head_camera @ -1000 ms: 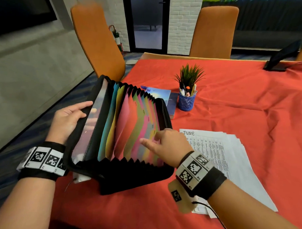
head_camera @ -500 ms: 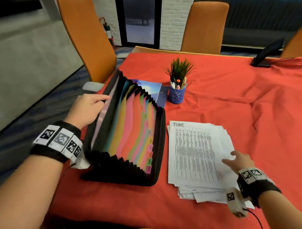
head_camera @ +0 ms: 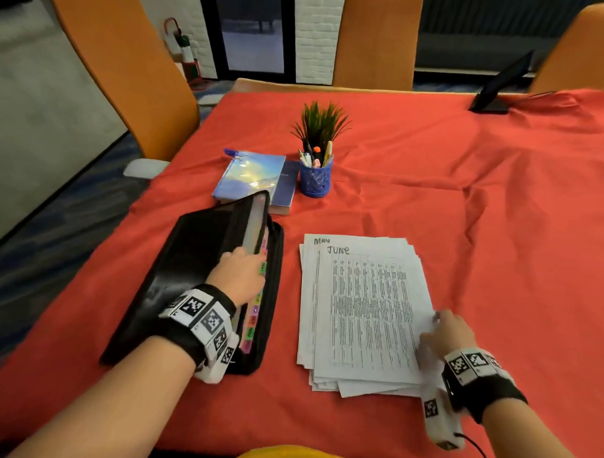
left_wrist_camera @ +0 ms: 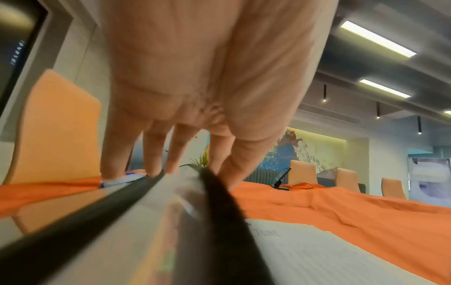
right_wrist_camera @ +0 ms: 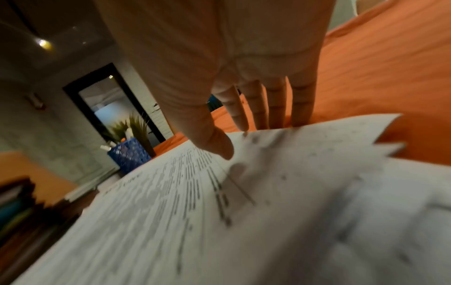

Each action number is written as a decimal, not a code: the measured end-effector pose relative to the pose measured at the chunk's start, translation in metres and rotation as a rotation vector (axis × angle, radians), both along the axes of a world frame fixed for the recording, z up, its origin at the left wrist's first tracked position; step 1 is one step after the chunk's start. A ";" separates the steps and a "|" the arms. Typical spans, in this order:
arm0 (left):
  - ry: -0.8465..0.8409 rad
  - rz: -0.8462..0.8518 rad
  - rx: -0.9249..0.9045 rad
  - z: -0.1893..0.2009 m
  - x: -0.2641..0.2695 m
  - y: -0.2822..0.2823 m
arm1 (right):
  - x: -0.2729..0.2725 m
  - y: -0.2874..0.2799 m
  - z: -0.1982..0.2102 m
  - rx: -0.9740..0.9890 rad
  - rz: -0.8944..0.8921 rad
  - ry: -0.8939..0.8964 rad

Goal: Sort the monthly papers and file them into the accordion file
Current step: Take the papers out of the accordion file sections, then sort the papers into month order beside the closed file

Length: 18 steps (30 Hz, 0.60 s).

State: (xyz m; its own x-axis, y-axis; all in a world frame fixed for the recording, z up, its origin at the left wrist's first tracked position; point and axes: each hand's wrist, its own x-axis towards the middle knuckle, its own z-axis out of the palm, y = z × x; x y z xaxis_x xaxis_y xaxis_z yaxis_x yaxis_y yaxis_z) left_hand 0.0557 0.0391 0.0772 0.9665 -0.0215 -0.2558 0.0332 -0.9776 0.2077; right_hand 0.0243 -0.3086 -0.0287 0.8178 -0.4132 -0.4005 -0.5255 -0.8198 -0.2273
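the accordion file (head_camera: 202,287), fanned upright half a second ago, is now laid nearly shut on the worktop (head_camera: 499,235) under the left hand (head_camera: 239,278), fingers curled at its edge, while the top june sheet (head_camera: 366,313) is pinched by the right hand (head_camera: 444,333), so filing appears about to begin.

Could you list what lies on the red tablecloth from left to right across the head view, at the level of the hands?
Accordion file → left hand on its tabbed edge → stack of monthly papers → right hand pinching the top sheet's edge.

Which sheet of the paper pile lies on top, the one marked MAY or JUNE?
The JUNE sheet lies on top; only a corner of the MAY sheet shows beneath it.
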 end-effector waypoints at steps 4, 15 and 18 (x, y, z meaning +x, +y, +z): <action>-0.063 0.113 -0.179 -0.015 0.011 -0.045 | 0.018 -0.015 0.007 0.162 -0.051 -0.079; 0.407 0.582 -0.728 -0.069 0.021 -0.117 | 0.051 -0.015 0.000 0.559 -0.117 -0.024; 0.413 0.595 -0.728 -0.069 0.025 -0.119 | 0.053 -0.019 -0.001 0.624 -0.179 -0.039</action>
